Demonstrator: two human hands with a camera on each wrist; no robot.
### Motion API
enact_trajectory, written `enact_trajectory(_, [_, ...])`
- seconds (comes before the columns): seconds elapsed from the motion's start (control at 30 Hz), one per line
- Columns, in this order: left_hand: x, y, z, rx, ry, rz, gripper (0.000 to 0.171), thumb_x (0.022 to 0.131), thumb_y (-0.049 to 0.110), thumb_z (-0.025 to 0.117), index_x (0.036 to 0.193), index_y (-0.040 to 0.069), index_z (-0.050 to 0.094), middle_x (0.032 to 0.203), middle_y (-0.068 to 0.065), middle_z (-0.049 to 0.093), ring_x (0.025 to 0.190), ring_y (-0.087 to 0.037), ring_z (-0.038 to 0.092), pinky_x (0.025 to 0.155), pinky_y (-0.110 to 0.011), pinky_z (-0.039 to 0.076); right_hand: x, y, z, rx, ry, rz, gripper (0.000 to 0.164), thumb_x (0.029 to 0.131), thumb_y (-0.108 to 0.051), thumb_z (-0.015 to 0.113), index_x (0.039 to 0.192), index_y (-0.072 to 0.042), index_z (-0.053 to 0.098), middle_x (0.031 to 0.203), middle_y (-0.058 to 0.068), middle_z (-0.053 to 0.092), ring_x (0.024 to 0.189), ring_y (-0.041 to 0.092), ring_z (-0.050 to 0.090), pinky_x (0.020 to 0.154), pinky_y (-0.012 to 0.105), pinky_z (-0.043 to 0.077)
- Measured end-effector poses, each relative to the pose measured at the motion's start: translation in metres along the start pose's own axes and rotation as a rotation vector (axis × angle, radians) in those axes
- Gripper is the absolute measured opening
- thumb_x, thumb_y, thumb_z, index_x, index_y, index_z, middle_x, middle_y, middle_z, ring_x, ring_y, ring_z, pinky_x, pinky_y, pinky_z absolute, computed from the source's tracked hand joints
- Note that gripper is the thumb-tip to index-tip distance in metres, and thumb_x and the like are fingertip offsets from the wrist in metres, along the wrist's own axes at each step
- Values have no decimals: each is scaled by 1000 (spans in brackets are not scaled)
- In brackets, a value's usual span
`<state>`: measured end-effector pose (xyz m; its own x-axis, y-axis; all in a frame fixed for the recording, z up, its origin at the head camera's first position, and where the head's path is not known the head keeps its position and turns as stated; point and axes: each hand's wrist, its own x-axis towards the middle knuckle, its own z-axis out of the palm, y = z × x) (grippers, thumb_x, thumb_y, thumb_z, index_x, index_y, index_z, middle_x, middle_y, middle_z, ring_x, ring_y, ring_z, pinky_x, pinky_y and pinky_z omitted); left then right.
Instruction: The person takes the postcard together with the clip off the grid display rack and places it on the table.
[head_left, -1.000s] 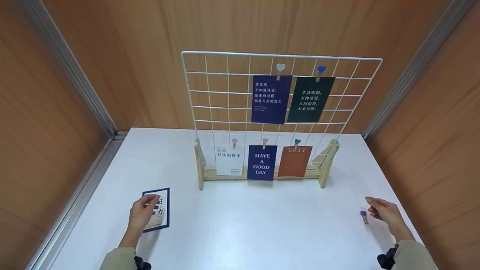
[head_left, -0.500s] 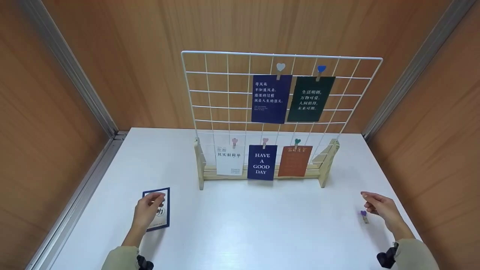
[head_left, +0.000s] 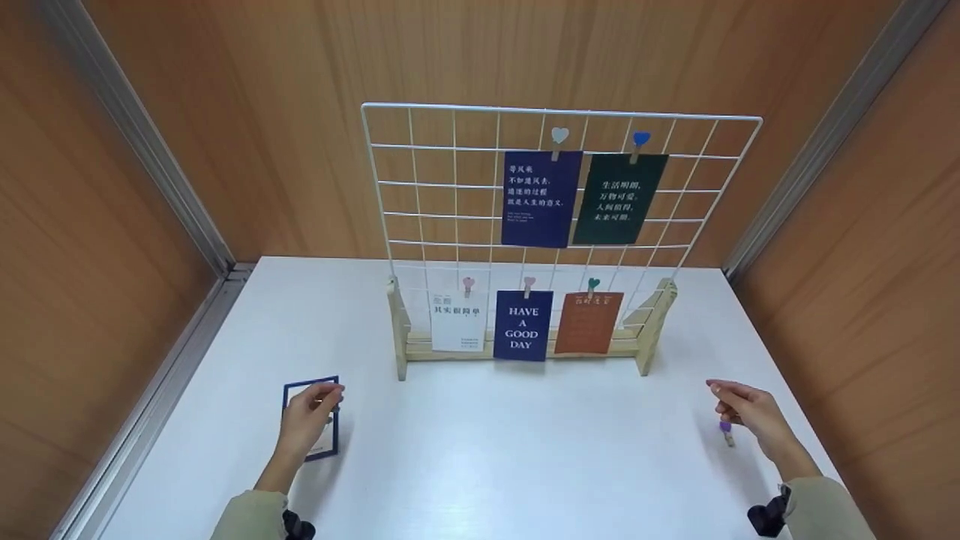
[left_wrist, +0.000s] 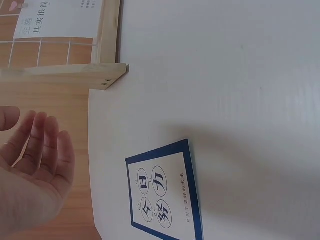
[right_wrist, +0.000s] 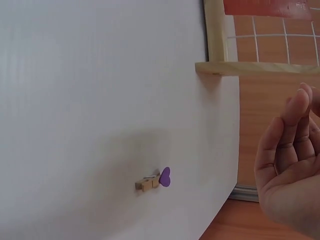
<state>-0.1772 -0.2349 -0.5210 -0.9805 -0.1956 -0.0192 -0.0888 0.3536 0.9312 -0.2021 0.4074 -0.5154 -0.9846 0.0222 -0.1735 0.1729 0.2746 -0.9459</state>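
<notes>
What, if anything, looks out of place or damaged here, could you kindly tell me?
Nothing looks spilled or damaged. Only the blue-bordered card and the purple heart clip stand out: they lie loose and far apart on the table, whereas five other cards hang clipped to the wire rack.

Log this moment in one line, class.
left hand: empty, near bordered card | right hand: empty, near purple clip | card, clip: on table | grid rack: five cards clipped
</notes>
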Motion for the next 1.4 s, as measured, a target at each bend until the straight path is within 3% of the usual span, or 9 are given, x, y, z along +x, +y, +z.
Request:
enact_trajectory(0.2, [-1, 5, 5, 4, -17, -4, 27, 90, 20, 50, 103, -3, 57, 94, -16, 57, 85, -28, 55, 73, -37, 47, 33, 51, -16, 63, -89, -96, 33, 87, -23, 56, 113, -3, 58, 78, 11, 59, 65, 16, 56, 61, 24, 49])
enact_trajectory(0.33, [-1, 6, 8, 14, -18, 30, 24, 90, 18, 51, 101, -2, 58, 90, -14, 57, 80, -25, 56, 69, -36, 47, 47, 68, -18, 41, -91, -106, 33, 88, -22, 55, 114, -3, 58, 80, 13, 59, 65, 16, 57, 61, 25, 50])
enact_trajectory(0.53, [1, 7, 16, 27, -43, 22, 23, 89, 17, 51, 102, -1, 58, 92, -16, 58, 83, -28, 55, 71, -38, 47, 38, 43, 0, -48, -83, -81, 44, 87, -30, 55, 117, 1, 54, 81, 16, 57, 71, 26, 56, 65, 28, 50])
enact_trajectory(0.77, [0, 12, 23, 47, -42, 20, 20, 89, 14, 51, 101, 0, 59, 90, -12, 59, 81, -26, 56, 67, -37, 47, 44, 43, 13, -73, -66, -17, 47, 85, -37, 56, 118, -3, 54, 79, 11, 58, 68, 16, 55, 65, 25, 49])
enact_trajectory(0.97, [3, 13, 26, 68, -60, 3, 19, 89, 12, 52, 101, 0, 59, 90, -10, 58, 79, -21, 56, 65, -27, 46, 15, -11, 39, -65, -88, -32, 48, 84, -32, 58, 114, 6, 53, 80, 21, 54, 70, 25, 53, 65, 28, 49])
enact_trajectory(1.03, [2, 14, 27, 73, -63, -1, 19, 88, 13, 53, 101, 0, 59, 89, -9, 58, 79, -20, 56, 65, -27, 46, 31, 13, 34, 6, -140, -88, 38, 86, -27, 58, 113, 0, 57, 78, 13, 55, 69, 21, 54, 63, 25, 48])
enact_trajectory(1.2, [1, 14, 31, 60, -62, -1, 18, 88, 12, 53, 100, 1, 60, 89, -8, 58, 78, -20, 55, 65, -27, 45, 40, 24, 36, 62, -227, -170, 33, 86, -25, 57, 111, -4, 60, 74, 7, 56, 65, 16, 54, 60, 24, 48])
enact_trajectory(1.27, [1, 13, 34, 55, -62, -2, 18, 88, 12, 53, 100, 1, 60, 90, -9, 58, 79, -20, 55, 65, -28, 45, 22, -6, 50, -2, -190, -131, 41, 84, -28, 59, 112, 2, 57, 73, 8, 55, 65, 18, 54, 60, 25, 49])
enact_trajectory(1.4, [2, 13, 39, 52, -74, -8, 18, 88, 12, 53, 100, 0, 59, 90, -10, 58, 79, -21, 55, 66, -28, 46, 13, -25, 64, -45, -141, -45, 45, 85, -27, 59, 113, 8, 54, 72, 6, 55, 65, 18, 54, 61, 25, 48])
